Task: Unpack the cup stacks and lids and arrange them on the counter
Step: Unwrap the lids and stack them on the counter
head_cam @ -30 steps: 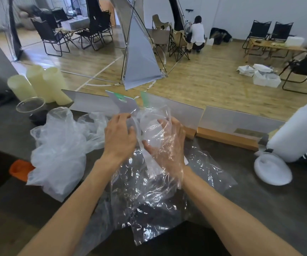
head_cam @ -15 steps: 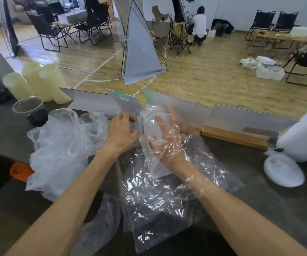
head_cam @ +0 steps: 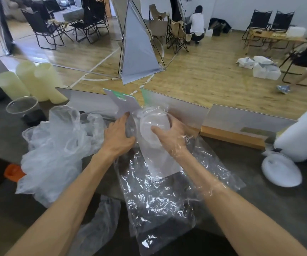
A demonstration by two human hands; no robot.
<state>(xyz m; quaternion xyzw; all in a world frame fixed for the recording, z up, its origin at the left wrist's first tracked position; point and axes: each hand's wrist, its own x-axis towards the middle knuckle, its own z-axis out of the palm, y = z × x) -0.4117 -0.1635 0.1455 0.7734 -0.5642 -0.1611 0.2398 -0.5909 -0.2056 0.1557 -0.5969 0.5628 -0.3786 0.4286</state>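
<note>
Right hand point(head_cam: 173, 133), inside the clear bag point(head_cam: 160, 196), curls round the lids point(head_cam: 151, 124) at the desk's point(head_cam: 259, 209) far edge. Left hand point(head_cam: 118, 135) pinches the bag beside them; cup stacks point(head_cam: 32, 80) stand far left

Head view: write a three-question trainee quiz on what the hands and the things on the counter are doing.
1. True or false: the right hand is inside the clear bag.
2. What does the right hand hold? A) orange lid B) stack of clear lids C) paper roll
3. Fill in: the single clear cup stands in front of the pale ____ stacks.

Key: 1 true; 2 B; 3 cup. The left hand steadies the bag from outside.
</note>
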